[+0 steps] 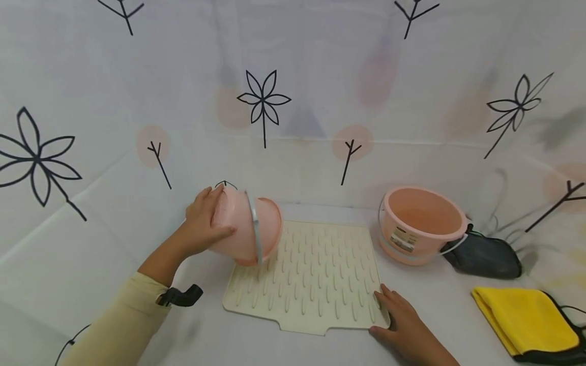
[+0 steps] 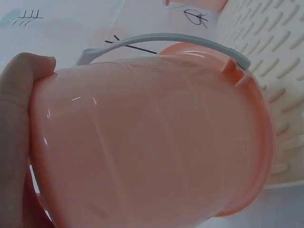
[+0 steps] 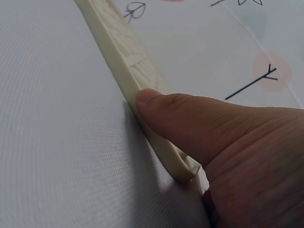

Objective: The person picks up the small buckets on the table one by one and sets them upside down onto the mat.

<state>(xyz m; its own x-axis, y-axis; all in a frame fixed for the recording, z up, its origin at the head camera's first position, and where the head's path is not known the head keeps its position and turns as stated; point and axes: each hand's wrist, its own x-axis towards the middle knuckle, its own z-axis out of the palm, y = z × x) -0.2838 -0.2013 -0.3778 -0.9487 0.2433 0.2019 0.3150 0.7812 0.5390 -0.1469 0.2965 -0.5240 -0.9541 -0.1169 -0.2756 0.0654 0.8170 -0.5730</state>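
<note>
Along the left side of the ribbed mat point(image 1: 320, 284), our left hand point(image 1: 200, 226) grips the tilted pink bucket point(image 1: 238, 218) near its base; likely light, stiff and slick, it suits that broad hold. Our right hand point(image 1: 403, 316) clasps the mat's near right corner.

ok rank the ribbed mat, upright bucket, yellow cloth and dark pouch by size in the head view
1. Ribbed mat
2. Upright bucket and yellow cloth: too alike to rank, and the cloth is nearer the camera
3. Dark pouch, partly hidden by the bucket
</note>
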